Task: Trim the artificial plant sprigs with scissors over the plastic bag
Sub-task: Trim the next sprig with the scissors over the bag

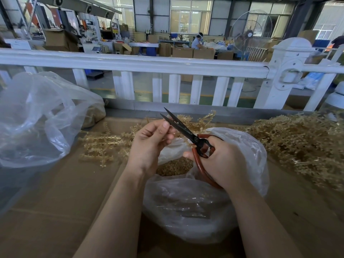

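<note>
Right hand [221, 161] grips scissors [183, 130], blades slightly parted. Left hand [150, 144] pinches something unclear at 10 o'clock. Risk: thumb nicked, beside blades.

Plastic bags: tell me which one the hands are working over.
The small bag at centre, under the scissors, cut bits inside. The big bag sits apart at left.
</note>
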### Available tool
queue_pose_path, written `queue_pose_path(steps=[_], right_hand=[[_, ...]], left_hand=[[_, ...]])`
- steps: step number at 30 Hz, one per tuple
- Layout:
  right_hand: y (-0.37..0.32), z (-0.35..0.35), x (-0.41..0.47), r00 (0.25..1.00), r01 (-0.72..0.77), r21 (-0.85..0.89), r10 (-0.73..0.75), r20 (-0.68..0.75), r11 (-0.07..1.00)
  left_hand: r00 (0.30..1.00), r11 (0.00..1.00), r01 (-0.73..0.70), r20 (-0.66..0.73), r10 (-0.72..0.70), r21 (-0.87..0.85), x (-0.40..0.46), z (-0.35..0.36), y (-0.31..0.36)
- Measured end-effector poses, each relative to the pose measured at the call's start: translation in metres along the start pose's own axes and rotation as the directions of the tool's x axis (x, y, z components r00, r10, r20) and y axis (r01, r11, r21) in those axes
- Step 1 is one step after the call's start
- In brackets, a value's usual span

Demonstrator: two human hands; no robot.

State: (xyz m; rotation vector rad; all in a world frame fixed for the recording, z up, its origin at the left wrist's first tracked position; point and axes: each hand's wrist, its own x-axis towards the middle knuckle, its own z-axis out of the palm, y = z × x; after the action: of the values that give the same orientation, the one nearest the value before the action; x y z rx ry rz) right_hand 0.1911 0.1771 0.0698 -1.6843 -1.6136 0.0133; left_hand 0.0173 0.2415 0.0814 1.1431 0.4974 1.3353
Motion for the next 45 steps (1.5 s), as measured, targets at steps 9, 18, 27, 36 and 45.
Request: queue_pose_path(steps=[9,18,27,36,45], right_hand=[[0.000,-0.001,-0.001,1.000,0.019,-0.050,-0.019,-0.008,0.999],[0.002,-0.002,-0.001,0.991,0.075,-0.075,-0.083,-0.109,0.994],[0.002,-0.001,0.000,0.991,0.094,-0.099,-0.103,-0.081,0.991],[0.002,-0.001,0.000,0.996,0.070,-0.085,-0.075,-0.048,0.994],[0.002,0.002,0.000,0.997,0.059,-0.016,-0.060,-0.052,0.998]], left_hand=[[0.998,0.997,-0.063,-0.025,0.064,0.052,0.001,-0.002,0.000],[0.988,0.966,-0.139,-0.036,0.151,0.220,0.001,-0.003,0.004],[0.981,0.926,-0.160,-0.051,0.188,0.343,0.000,0.000,0.002],[0.984,0.898,-0.172,0.021,0.179,0.406,-0.001,0.006,0.000],[0.982,0.929,-0.189,0.068,0.177,0.318,-0.003,0.010,0.003]])
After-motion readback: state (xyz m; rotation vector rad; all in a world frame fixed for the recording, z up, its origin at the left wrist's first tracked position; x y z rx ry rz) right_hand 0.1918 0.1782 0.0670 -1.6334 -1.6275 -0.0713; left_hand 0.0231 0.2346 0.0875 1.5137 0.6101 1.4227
